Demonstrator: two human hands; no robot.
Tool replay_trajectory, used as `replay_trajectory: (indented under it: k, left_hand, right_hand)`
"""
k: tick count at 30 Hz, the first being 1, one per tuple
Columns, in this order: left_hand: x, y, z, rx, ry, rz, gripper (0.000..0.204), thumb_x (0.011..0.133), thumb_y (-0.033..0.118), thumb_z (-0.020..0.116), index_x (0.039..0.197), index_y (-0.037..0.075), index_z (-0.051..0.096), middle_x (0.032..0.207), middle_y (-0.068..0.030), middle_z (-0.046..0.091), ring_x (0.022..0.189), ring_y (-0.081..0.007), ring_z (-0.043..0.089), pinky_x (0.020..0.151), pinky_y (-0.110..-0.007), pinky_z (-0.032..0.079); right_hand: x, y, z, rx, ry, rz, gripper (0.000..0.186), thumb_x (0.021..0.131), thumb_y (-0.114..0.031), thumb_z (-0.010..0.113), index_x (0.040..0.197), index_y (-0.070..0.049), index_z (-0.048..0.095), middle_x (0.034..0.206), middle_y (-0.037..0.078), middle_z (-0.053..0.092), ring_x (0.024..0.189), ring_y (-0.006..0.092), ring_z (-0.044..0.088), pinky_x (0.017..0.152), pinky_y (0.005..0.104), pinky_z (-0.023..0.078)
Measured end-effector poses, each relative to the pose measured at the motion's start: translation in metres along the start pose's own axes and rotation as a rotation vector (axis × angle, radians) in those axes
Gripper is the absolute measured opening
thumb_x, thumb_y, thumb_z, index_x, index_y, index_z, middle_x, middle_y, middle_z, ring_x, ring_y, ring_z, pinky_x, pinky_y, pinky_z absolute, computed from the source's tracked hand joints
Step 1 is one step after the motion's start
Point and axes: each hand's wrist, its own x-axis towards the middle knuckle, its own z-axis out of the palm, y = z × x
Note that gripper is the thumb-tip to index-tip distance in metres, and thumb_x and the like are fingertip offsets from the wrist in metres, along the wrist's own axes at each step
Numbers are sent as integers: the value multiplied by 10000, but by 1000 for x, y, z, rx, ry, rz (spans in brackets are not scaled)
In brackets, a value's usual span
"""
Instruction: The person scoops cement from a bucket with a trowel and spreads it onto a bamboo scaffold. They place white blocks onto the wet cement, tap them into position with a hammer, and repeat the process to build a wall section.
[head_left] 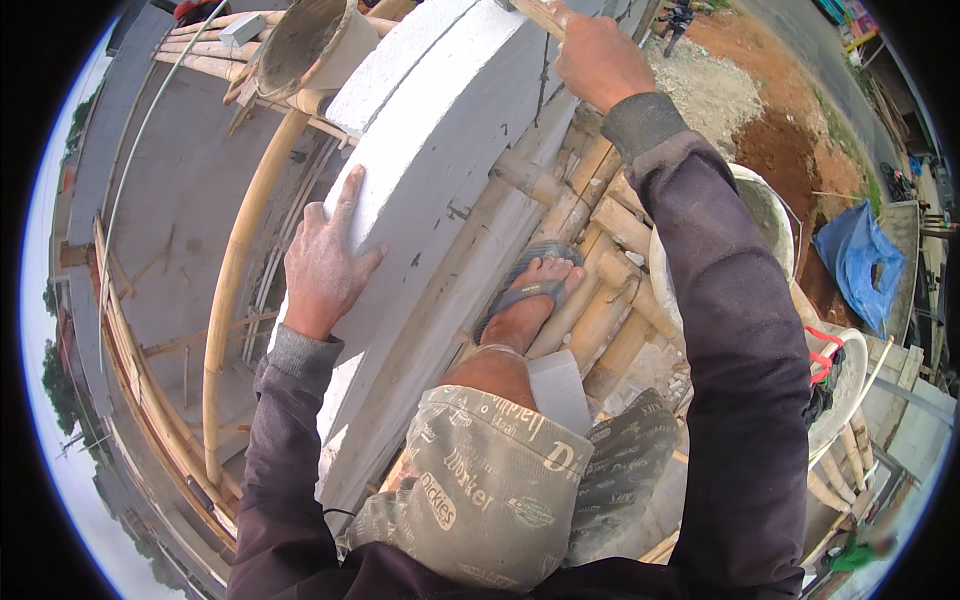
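Note:
A low wall of white lightweight blocks [440,130] runs diagonally from the lower left to the top of the view. My left hand [332,265] rests on its upper edge, dusty, with the fingers spread. Higher up, my right hand [605,62] is closed round the wooden handle [541,14] of a tool. The tool's head lies at the picture's upper edge, mostly cut off, so its kind cannot be told. On top of the wall sits another white block [395,65], a narrow dark joint along its side.
Bamboo poles [600,320] form the platform under my sandalled foot [535,290]. Buckets stand at upper left [300,60], beside my right arm [770,210] and farther right [850,390]. A bamboo upright [240,260] rises left of the wall. A blue sheet [862,262] hangs at right.

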Motion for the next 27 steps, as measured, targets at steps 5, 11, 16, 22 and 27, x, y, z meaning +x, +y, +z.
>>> replay_trajectory:
  k: [5, 11, 16, 22, 27]
  left_hand:
    - [2, -5, -4, -50, 35, 56, 964, 728, 291, 763, 1597, 269, 348, 1007, -177, 554, 999, -375, 611, 878, -466, 494]
    - [1, -10, 3, -38, 81, 108, 954, 734, 309, 759, 1595, 285, 350, 1039, -194, 568, 1034, -384, 615, 900, -475, 492]
    - [2, -17, 8, -49, 76, 98, 927, 751, 373, 737, 1591, 295, 351, 1071, -212, 578, 1080, -404, 617, 933, -487, 493]
    - [3, -16, 7, -14, 91, 111, 950, 762, 323, 752, 1603, 306, 311, 1069, -227, 569, 1040, -412, 619, 917, -489, 503]
    - [1, -12, -1, -11, 76, 112, 979, 738, 267, 787, 1599, 251, 321, 1024, -215, 556, 962, -396, 614, 870, -475, 512]
  right_hand:
    - [-28, -18, -23, 156, 85, -11, 509, 905, -140, 619, 1412, -119, 577, 937, 264, 715, 888, 448, 700, 802, 522, 576]
    - [-39, -32, -23, -2, -14, -46, 419, 931, -188, 628, 1334, -72, 641, 901, 271, 707, 866, 453, 696, 796, 529, 567]
    - [-38, -26, -18, 45, -2, 44, 386, 899, -197, 646, 1261, -65, 670, 959, 260, 713, 932, 425, 699, 842, 508, 551]
    - [-44, -44, -22, -20, -170, 2, 536, 916, -95, 568, 1451, -127, 547, 947, 259, 714, 910, 431, 707, 822, 525, 569]
    - [-50, -48, -32, 128, -200, 105, 579, 920, -75, 559, 1491, -158, 508, 960, 247, 718, 916, 434, 702, 825, 518, 563]
